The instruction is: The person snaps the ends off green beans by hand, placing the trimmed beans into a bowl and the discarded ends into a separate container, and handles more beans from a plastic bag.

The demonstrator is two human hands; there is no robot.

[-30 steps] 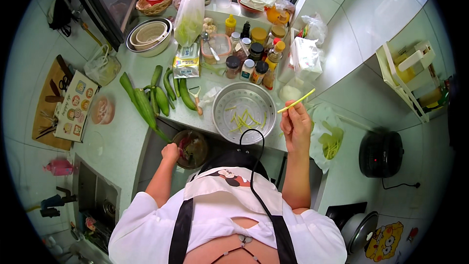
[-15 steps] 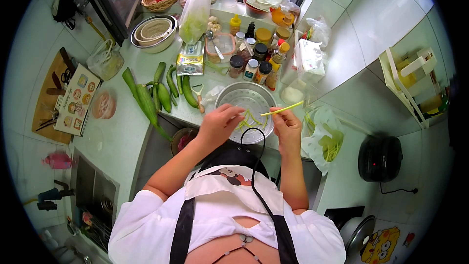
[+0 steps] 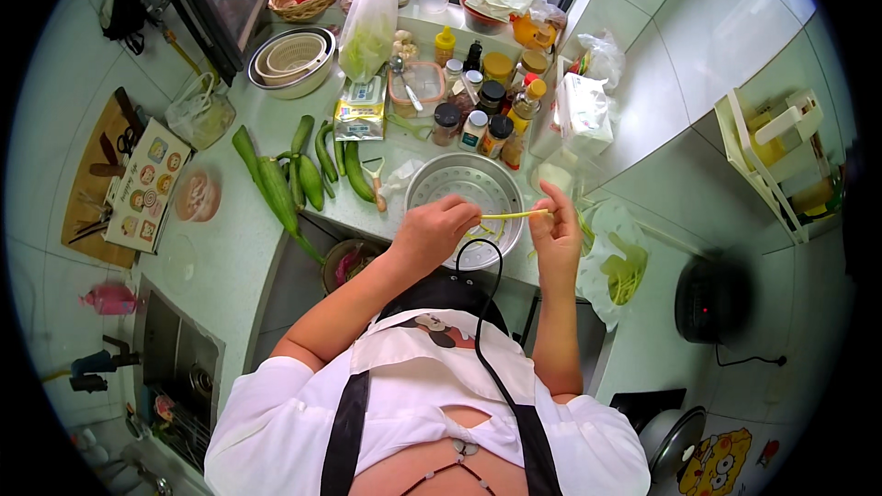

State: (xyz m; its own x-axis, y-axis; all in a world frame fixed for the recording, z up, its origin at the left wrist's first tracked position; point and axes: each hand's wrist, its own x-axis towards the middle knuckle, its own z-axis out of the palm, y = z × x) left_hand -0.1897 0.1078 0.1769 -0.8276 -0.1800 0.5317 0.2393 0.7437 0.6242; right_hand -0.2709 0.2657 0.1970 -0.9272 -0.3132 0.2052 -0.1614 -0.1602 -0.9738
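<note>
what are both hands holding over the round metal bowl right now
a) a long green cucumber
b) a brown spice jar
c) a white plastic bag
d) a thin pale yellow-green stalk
d: the left hand and right hand each grip one end of the thin pale yellow-green stalk, held level above the round metal bowl.

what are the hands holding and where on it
A thin yellow-green stalk, held level over the metal bowl. The left hand pinches its left end, the right hand its right end.
</note>
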